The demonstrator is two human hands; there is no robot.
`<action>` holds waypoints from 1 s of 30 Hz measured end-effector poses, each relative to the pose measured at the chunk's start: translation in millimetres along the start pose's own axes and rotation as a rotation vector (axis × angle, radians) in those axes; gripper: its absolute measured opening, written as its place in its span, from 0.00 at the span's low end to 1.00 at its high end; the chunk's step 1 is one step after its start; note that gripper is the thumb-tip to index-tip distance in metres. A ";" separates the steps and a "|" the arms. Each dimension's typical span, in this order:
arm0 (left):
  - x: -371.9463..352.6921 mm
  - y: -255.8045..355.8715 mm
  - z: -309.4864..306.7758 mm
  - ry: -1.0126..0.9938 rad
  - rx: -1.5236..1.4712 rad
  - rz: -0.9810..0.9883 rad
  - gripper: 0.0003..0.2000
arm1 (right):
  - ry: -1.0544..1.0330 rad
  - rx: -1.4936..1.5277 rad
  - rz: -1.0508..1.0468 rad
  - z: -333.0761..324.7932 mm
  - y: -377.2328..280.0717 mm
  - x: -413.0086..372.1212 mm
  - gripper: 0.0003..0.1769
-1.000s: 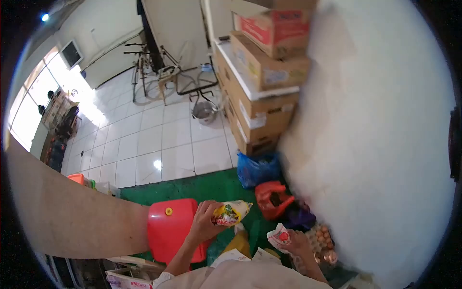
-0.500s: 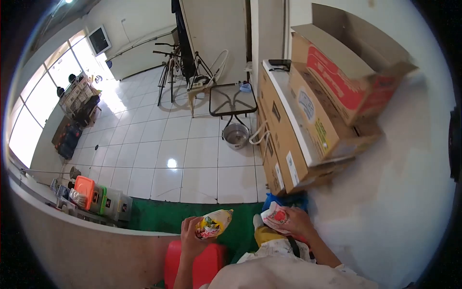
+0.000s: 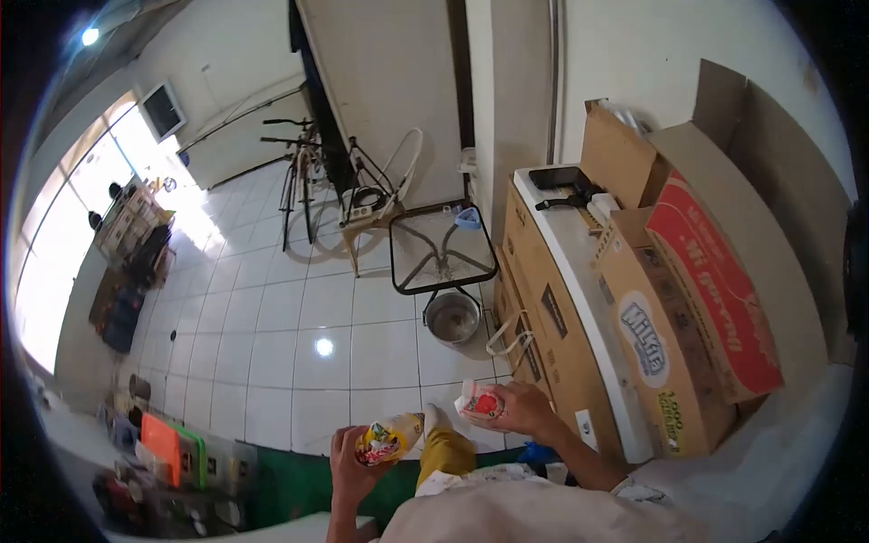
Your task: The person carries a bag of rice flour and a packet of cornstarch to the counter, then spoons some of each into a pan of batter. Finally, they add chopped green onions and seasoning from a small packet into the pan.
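My left hand (image 3: 350, 460) is closed around a yellow plastic pouch (image 3: 387, 441) with colourful print, held at the bottom of the view. My right hand (image 3: 525, 409) grips a small white packet (image 3: 480, 404) with a red round print. Both are held in front of my body, a short way apart, above the floor. My fingers partly cover each packet. Below them a yellow-clad leg (image 3: 445, 452) reaches forward onto the tiles.
Along the right wall stand cardboard boxes (image 3: 557, 317) under a white top, with an open red-and-brown carton (image 3: 715, 290) on it. Ahead are a glass-topped table (image 3: 444, 249), a metal pot (image 3: 453, 317) and a bicycle (image 3: 299, 176). Plastic containers (image 3: 172, 452) stand at left.
My body has moved forward, with the cartons and glass table now nearer. Both hands still hold their packets. A leg has stepped from the green mat onto the tiles.
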State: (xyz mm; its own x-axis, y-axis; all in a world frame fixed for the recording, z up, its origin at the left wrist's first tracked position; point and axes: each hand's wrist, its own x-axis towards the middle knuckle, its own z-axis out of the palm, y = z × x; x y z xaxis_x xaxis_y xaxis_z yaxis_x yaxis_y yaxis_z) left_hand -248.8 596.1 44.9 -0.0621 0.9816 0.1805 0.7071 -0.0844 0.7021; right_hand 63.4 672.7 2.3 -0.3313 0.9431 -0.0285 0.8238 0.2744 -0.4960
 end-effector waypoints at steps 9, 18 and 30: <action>267.3 -27.6 17.4 -0.256 0.003 0.368 0.32 | 0.166 0.013 0.332 -18.2 21.4 117.5 0.38; 436.6 11.2 108.3 -0.448 -0.166 0.488 0.30 | 0.332 0.049 0.607 -102.7 41.0 163.9 0.38; 532.3 -58.7 77.9 -0.427 -0.045 0.332 0.32 | -0.008 0.126 0.510 -83.4 53.4 335.0 0.40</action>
State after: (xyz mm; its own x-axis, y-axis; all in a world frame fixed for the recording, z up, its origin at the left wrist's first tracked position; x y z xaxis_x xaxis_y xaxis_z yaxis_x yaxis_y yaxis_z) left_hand -268.4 1136.9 46.1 0.4577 0.8825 0.1083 0.6086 -0.3998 0.6854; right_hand 34.7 1019.0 38.6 0.0934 0.9492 -0.3004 0.8201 -0.2444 -0.5174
